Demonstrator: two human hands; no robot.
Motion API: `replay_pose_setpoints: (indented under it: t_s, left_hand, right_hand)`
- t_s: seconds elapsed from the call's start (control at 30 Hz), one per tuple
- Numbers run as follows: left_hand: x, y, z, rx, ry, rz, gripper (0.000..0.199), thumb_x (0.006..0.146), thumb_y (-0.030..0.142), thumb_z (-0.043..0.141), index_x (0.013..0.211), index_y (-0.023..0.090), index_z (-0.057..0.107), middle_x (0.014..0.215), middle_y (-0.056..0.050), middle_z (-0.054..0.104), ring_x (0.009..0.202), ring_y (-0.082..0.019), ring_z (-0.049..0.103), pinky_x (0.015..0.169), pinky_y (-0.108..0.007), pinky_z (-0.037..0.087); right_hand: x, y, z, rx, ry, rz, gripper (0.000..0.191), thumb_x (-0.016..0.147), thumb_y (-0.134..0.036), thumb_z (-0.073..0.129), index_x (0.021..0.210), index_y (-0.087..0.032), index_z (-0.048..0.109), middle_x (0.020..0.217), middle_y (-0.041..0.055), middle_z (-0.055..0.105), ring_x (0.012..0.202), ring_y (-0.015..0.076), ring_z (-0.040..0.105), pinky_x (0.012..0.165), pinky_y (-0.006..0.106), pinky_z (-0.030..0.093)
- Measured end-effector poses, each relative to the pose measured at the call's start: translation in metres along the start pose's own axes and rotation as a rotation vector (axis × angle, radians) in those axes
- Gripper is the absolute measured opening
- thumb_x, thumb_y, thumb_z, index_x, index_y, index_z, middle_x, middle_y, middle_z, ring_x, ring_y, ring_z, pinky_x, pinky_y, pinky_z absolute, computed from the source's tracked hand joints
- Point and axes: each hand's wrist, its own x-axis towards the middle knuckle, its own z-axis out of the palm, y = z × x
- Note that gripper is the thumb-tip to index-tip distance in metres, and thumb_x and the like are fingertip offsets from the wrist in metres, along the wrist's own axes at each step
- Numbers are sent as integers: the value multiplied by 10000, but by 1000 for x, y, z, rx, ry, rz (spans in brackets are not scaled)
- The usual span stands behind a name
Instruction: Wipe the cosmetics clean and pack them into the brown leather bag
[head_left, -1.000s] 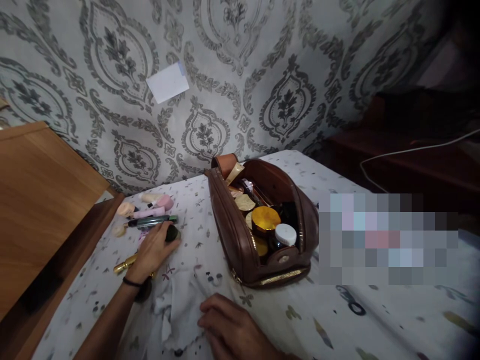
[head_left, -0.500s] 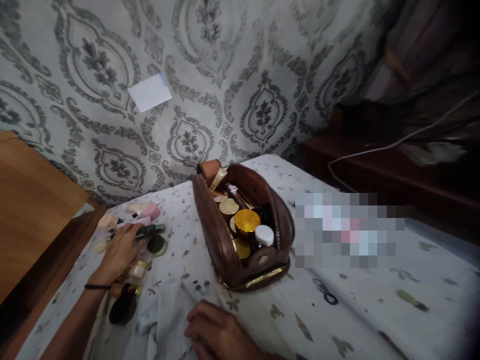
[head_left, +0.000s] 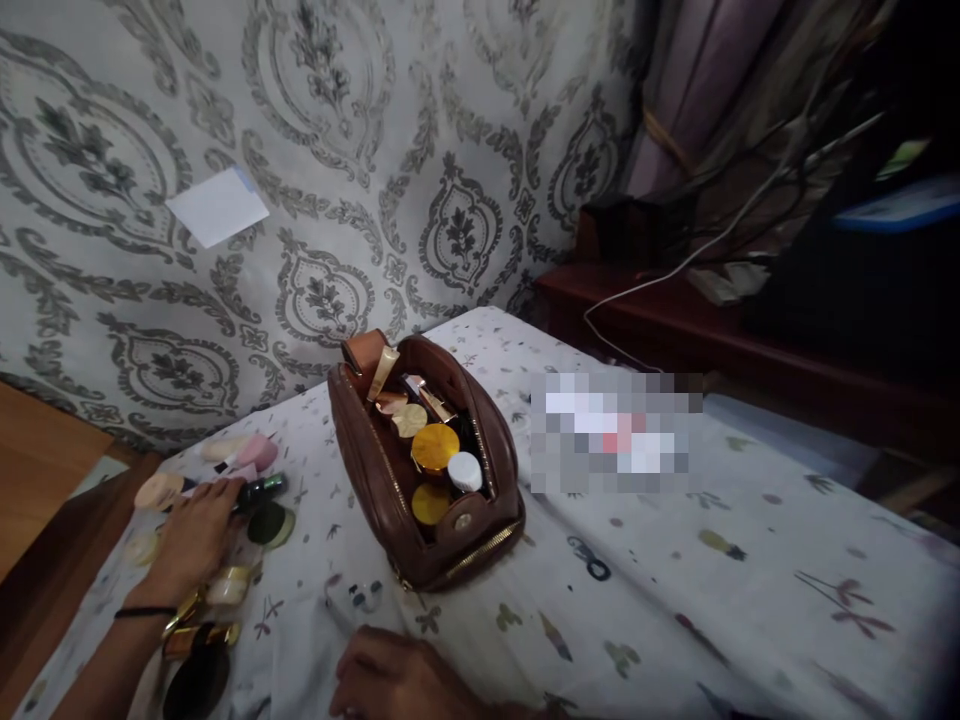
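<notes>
My left hand (head_left: pixel 193 532) reaches down among several cosmetics on the left of the patterned sheet. Its fingers bend downward against the end of a dark green bottle (head_left: pixel 262 489); the fingertips and whatever they grip are hidden. Around it lie a pink-ended tube (head_left: pixel 257 453), a beige-capped item (head_left: pixel 157 490), a round dark-lidded jar (head_left: pixel 270 525), a small cream jar (head_left: pixel 229 586) and a gold-capped bottle (head_left: pixel 202 640). My right hand (head_left: pixel 401 675) rests loosely curled on the sheet, below a brown makeup bag (head_left: pixel 367 475). The unzipped bag holds gold-lidded jars (head_left: pixel 435 448), a white-capped bottle (head_left: pixel 466 471) and tubes (head_left: pixel 384 373).
A patterned wall (head_left: pixel 322 290) with a white paper (head_left: pixel 217 207) rises behind the bed. To the right, a pixelated item (head_left: pixel 615 430) lies on the sheet (head_left: pixel 637 590). A white cable (head_left: pixel 660 285) crosses a dark red ledge (head_left: pixel 570 290). Wooden furniture (head_left: pixel 45 450) stands at left.
The view has swung right, so everything sits further left in the picture. My left hand stays among the cosmetics beside the green bottle. My right hand remains low and curled near the bag.
</notes>
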Motion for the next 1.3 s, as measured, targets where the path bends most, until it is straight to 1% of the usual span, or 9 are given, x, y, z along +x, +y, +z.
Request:
replay_pose_setpoints:
  t_s: [0.17,0.3,0.43,0.6,0.7,0.87,0.97,1.1,1.3]
  left_hand:
    - [-12,4,-31,-158,178,-149,403,892,410,340,1062,129,574,1010,-183,676,1020,-381,606,875,-515,470]
    - [-38,18,-64,-596,386,-324,508,789,601,496,1094,201,569,1057,-113,667,978,-334,638,832,-447,534]
    - [-75,51,-89,-1206,283,-384,544,720,571,672,1134,224,610,1085,-59,702,987,-281,666,782,-338,574]
    - [-114,102,-94,-1595,143,-382,491,727,496,736,1087,171,659,1082,-82,710,1035,-273,656,902,-343,542]
    - [-122,127,-93,-1724,113,-305,475,761,490,714,1104,168,651,1073,-77,707,1000,-245,652,890,-331,535]
    - [-121,141,-92,-1716,88,-227,447,819,523,635,1076,157,655,948,-61,700,839,-201,636,740,-285,535]
    - [-124,131,-86,-1647,98,-162,420,912,512,496,1095,170,655,969,-77,695,859,-210,638,750,-310,538]
    - [-138,116,-66,-1210,251,-63,370,933,448,486,1181,208,622,1188,-114,635,1098,-263,584,966,-417,474]
    - [-160,133,-23,-726,206,182,552,867,476,613,1355,243,502,1414,-147,485,1324,-341,407,1055,-539,391]
  right_hand:
    - [0,2,3,10,5,12,124,851,-222,624,937,-177,701,977,60,696,851,145,677,783,172,526]
    - [0,0,-1,106,73,30,199,800,-134,583,959,-170,697,959,66,690,827,141,668,768,182,524]
    - [-4,-14,-20,222,195,3,245,816,-153,533,1013,-154,677,879,71,687,800,164,656,758,228,529]
    - [-12,-44,-45,324,218,162,364,959,-312,450,1293,-186,524,1186,116,645,1105,205,597,977,328,457]
    - [-9,-57,-46,451,160,270,429,983,-406,389,1362,-208,429,1254,114,606,1120,215,582,987,370,448]
    - [9,-67,-40,599,308,352,411,951,-540,408,1154,-203,528,1054,64,634,997,201,594,902,347,477]
    - [15,-65,-36,786,344,443,458,884,-638,475,1055,-218,535,857,17,626,734,168,611,609,275,493]
    - [16,-56,-29,1145,424,632,535,766,-716,584,977,-231,497,736,-18,614,530,138,577,392,211,339]
    - [15,-49,-31,1296,452,694,569,679,-688,700,904,-199,520,733,3,654,518,126,591,384,188,330]
